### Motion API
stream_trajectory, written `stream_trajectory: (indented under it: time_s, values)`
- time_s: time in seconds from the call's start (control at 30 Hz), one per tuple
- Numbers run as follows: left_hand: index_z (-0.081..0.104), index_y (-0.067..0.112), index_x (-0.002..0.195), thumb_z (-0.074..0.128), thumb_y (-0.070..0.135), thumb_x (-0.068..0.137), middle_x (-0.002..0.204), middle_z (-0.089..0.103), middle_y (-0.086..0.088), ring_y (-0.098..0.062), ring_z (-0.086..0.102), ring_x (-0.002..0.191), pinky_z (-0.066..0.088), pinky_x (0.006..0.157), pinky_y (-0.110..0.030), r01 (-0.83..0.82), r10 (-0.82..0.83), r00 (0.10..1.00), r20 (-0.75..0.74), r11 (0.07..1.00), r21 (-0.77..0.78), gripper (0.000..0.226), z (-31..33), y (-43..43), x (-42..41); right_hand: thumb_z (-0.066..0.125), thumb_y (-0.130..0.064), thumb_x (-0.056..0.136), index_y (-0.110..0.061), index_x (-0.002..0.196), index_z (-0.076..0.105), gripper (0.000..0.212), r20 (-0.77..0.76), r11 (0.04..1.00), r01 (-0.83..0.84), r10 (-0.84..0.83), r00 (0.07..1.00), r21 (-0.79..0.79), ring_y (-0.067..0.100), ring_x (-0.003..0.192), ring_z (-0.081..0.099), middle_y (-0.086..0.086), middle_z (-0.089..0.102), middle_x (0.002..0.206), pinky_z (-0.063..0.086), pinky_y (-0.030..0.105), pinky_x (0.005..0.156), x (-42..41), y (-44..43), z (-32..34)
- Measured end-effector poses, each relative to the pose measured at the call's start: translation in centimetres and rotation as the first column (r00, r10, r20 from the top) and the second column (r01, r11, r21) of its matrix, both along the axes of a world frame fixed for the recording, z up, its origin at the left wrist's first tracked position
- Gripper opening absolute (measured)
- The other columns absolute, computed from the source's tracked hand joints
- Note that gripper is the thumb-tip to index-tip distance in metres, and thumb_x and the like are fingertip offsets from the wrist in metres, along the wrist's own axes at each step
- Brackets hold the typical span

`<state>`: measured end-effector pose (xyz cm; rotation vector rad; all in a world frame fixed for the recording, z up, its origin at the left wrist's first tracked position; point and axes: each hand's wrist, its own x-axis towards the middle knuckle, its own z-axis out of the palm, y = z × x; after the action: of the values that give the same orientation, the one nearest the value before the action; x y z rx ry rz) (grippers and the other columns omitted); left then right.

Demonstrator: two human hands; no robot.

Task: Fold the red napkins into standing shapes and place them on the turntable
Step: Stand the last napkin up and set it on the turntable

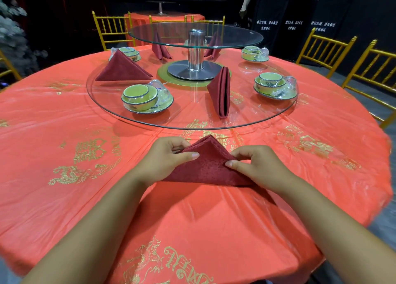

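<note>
Left hand: your left hand [169, 157] is curled, with the thumb on top and the fingers behind, and it pinches the left slope of the napkin [205, 168].
Right hand: your right hand [255, 166] is curled in the same way and pinches the right slope.
Napkin: it is a folded triangle between both hands, its base on the bench [64, 123] and its tip pointing away from you.
Turntable: the glass turntable [192, 122] begins just ahead of the hands.
Already placed: an upright napkin [220, 90] stands ahead of the right hand, and a tent-shaped napkin [123, 69] is further ahead of the left hand.
Risk, layers: I think that if one pinch loosens, the layers at the tip can slide apart and the shape will not stand.
Risk, glass: the glass looks smooth and may turn when touched, so a hard push could topple the new shape.
Risk, reach: a low forearm could knock the upright napkin or the cup set [145, 99] ahead of the left hand.
</note>
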<state>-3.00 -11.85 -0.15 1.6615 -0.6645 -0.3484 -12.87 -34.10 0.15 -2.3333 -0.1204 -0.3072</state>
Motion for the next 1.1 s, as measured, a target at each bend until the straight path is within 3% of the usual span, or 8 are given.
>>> stream_trajectory:
  time_s: [0.2,0.37,0.53,0.9,1.1]
  values:
    - [0.066,0.011,0.074,0.071,0.003,0.082,0.07,0.067,0.003,-0.006,0.058,0.063,0.046,0.06,-0.017,-0.034,0.034,0.999,-0.001,0.999,-0.016,0.012,-0.1,0.4,0.2,0.073,-0.018,0.081,-0.022,0.091,0.074,0.011,-0.011,0.997,-0.013,0.012,1.0,-0.081,-0.001,0.082,0.062,-0.012,0.071,0.085,0.043,0.015,0.076,-0.3,-0.4,-0.6]
    - [0.069,0.02,0.068,0.072,0.005,0.081,0.07,0.068,0.004,-0.005,0.059,0.063,0.047,0.06,-0.015,-0.021,0.021,1.0,0.01,1.0,-0.013,0.02,-0.2,0.8,0.4,0.072,-0.015,0.082,-0.023,0.086,0.073,0.009,0.013,0.992,0.011,-0.009,1.0,-0.128,-0.003,0.079,0.061,-0.016,0.068,0.078,0.04,0.009,0.071,-0.9,-0.7,-1.3]
    - [0.07,0.022,0.068,0.072,0.006,0.08,0.069,0.068,0.005,-0.004,0.059,0.062,0.046,0.058,-0.014,-0.048,0.049,0.999,0.008,0.998,-0.031,0.02,-0.3,1.3,0.8,0.072,-0.012,0.081,-0.022,0.092,0.074,0.015,-0.002,0.991,0.03,-0.031,1.0,-0.133,0.002,0.08,0.061,-0.01,0.072,0.084,0.044,0.018,0.074,-1.4,-1.1,-1.7]
    - [0.066,0.009,0.077,0.069,0.003,0.082,0.069,0.069,0.004,-0.004,0.059,0.061,0.047,0.058,-0.014,-0.083,0.083,0.997,-0.005,0.996,-0.042,0.008,-0.4,1.6,1.0,0.072,-0.008,0.079,-0.019,0.095,0.074,0.019,0.006,0.988,0.019,-0.019,1.0,-0.151,-0.005,0.082,0.058,-0.011,0.069,0.083,0.037,0.005,0.069,-1.9,-1.4,-2.1]
    - [0.069,0.014,0.079,0.071,0.005,0.082,0.07,0.069,0.006,-0.004,0.059,0.063,0.047,0.059,-0.016,-0.11,0.115,0.989,0.094,0.992,-0.059,0.01,1.0,0.0,2.1,0.072,-0.002,0.077,-0.015,0.098,0.074,0.025,0.104,0.973,0.152,-0.136,0.985,-0.176,0.008,0.079,0.061,-0.004,0.071,0.087,0.04,0.014,0.071,-0.1,-2.4,-1.8]
